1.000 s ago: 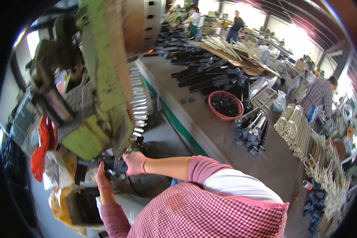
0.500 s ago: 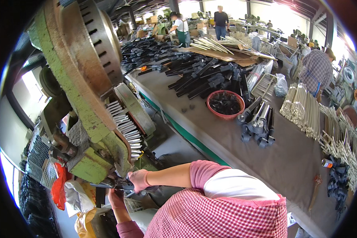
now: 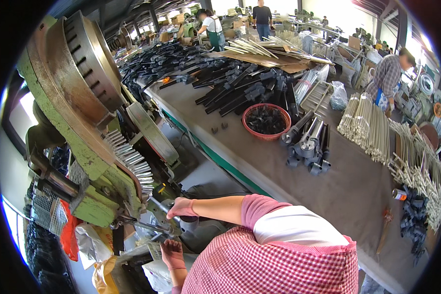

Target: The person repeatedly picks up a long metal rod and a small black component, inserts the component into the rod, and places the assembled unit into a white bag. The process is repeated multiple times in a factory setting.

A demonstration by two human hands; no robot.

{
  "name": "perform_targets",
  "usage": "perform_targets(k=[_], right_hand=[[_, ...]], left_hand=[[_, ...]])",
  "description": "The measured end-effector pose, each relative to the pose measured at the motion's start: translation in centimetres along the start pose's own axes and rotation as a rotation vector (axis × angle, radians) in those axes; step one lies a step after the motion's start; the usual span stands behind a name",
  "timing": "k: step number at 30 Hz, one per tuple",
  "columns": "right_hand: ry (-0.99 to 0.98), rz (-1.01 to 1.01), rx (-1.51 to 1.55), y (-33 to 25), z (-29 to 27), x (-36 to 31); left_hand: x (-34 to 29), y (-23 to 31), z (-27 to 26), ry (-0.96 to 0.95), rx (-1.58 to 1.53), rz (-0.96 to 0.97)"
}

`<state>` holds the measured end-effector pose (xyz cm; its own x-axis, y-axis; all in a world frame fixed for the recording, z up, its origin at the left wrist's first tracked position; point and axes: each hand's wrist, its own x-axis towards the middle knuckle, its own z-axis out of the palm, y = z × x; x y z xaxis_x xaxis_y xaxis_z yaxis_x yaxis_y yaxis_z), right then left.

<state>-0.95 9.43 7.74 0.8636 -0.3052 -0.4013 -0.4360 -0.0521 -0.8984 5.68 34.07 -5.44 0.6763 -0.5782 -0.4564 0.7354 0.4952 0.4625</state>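
My right hand is closed round the end of a slim metal rod beside the green machine. Just under that hand a grey cylinder shows its round end; whether the hand touches it I cannot tell. Lower down, my left hand is turned up with its fingers apart and dark at the tips, and nothing shows in it. Between the hands and the machine lies a metal bar. On the machine, a row of pale metal pins stands below a large slotted wheel.
A grey-covered table runs along my right. On it stand a red basket of dark parts, metal tubes with dark fittings and bundles of pale rods. Bags hang below the machine. Several people work farther off.
My hands have come away from the dark part at the machine's lower end. The right hand now grips a rod; the left has dropped and opened. The view has shifted to the right.
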Motion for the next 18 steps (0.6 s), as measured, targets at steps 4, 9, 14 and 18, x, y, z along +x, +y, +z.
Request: perform_targets(k=[4,9,14,18], right_hand=[[-0.013,0.085,0.224,4.8,-3.0,-3.6],[-0.059,0.159,-0.387,8.0,-8.5,-10.3],[-0.122,0.072,-0.856,9.7,-12.0,-16.2],[-0.172,0.079,-0.873,10.1,-13.9,-18.0]], left_hand=[[-1.6,-5.4,5.2,-0.197,0.130,-0.198],[0.7,-13.0,11.4,-0.091,0.273,-0.327],[2.1,-20.7,13.1,0.135,0.300,-0.351],[1.1,-23.3,13.4,0.133,0.177,-0.325]])
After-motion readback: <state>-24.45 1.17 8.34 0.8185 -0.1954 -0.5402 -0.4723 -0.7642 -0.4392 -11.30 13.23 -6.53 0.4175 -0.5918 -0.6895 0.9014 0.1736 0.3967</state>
